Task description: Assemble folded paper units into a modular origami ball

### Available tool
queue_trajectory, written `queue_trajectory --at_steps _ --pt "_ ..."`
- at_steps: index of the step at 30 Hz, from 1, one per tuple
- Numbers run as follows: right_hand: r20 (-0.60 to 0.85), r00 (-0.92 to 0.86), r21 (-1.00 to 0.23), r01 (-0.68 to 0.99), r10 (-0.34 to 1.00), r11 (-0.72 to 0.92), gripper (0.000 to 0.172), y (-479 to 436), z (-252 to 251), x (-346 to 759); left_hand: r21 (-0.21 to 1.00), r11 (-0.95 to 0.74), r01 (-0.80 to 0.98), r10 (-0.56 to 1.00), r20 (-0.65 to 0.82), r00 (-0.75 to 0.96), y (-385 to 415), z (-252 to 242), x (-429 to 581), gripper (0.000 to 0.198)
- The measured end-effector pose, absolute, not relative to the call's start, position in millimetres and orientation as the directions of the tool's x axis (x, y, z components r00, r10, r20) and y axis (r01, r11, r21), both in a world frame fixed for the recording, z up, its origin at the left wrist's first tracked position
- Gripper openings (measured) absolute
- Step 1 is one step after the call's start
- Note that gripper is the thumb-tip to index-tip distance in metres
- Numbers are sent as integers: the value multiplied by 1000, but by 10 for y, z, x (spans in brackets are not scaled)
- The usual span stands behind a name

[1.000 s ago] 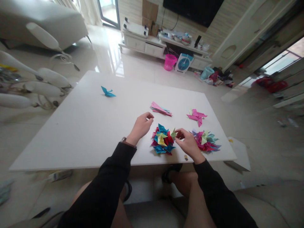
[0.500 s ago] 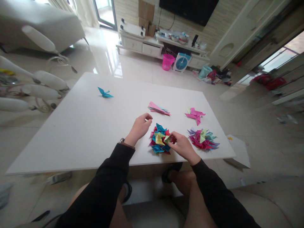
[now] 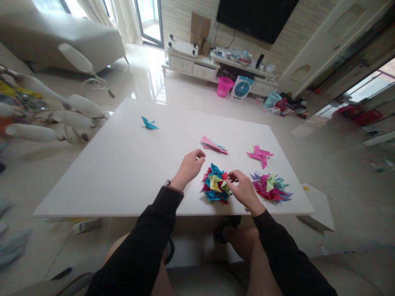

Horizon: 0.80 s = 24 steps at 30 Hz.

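Note:
In the head view, a round cluster of folded paper cranes (image 3: pixel 214 185) in blue, red and yellow-green sits near the table's front edge. At its right side is my right hand (image 3: pixel 242 188), its thumb and fingers closed at a red paper crane (image 3: pixel 224 176); the exact contact is partly hidden. Left of the cluster, my left hand (image 3: pixel 190 166) hovers with loosely bent fingers and nothing visible in them. Just beyond it lies a stack of narrow folded paper (image 3: pixel 213 145), pink on top. A second pile of cranes (image 3: pixel 270 187), magenta, lilac and green, rests to the right.
A single blue paper crane (image 3: pixel 149 123) stands at the far left of the white table (image 3: pixel 123 172). Pink and green folded pieces (image 3: pixel 260 155) lie at the right. A lamp with white shades (image 3: pixel 75 57) is left of the table; a white box (image 3: pixel 317 205) is right.
The whole view has shifted, so everything appears farther right and slightly lower. My right fingers have moved from a yellow-green piece up to a red one. My left hand keeps its pose.

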State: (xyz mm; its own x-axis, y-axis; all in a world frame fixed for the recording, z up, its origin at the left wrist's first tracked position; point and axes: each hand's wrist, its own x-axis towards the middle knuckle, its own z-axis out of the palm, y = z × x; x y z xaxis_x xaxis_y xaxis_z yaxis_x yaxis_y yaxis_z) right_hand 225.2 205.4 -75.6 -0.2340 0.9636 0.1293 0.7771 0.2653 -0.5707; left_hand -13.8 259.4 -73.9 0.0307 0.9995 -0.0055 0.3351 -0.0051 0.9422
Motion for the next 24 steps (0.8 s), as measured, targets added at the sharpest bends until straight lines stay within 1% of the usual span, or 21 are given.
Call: queue_trajectory --at_steps 3,6,9,11,14,15,17,19,24 --pt "157 -317 -486 799 935 353 7 2132 -693 2134 953 -23 303 1000 24 2 2581 -686 -181 12" --pt "80 -422 -389 821 903 418 10 2323 -596 1910 965 -50 257 993 75 -89 2562 -620 -237 11" --pt "4 -517 -357 799 856 484 18 2683 -573 1548 981 -69 181 972 107 -211 2535 -540 -297 12" --pt "-24 -578 -409 750 815 520 22 3005 -641 1233 986 -86 140 952 123 -281 2523 -486 -337 12" --pt "-65 -666 -589 627 743 510 20 3523 -844 690 986 -119 114 912 154 -379 2531 -427 -395 12" --pt "-63 -669 -613 612 741 500 22 3685 -924 500 986 -131 103 899 162 -406 2542 -415 -413 13" --pt "-76 -624 -634 632 778 445 28 3979 -1078 123 986 -154 70 879 169 -446 2569 -406 -445 14" --pt "-91 -567 -626 672 819 395 31 4234 -1213 -238 986 -162 33 862 158 -482 2599 -413 -478 15" --pt "-104 -519 -594 717 849 365 29 4728 -1486 -944 988 -155 10 824 135 -550 2659 -451 -600 18"
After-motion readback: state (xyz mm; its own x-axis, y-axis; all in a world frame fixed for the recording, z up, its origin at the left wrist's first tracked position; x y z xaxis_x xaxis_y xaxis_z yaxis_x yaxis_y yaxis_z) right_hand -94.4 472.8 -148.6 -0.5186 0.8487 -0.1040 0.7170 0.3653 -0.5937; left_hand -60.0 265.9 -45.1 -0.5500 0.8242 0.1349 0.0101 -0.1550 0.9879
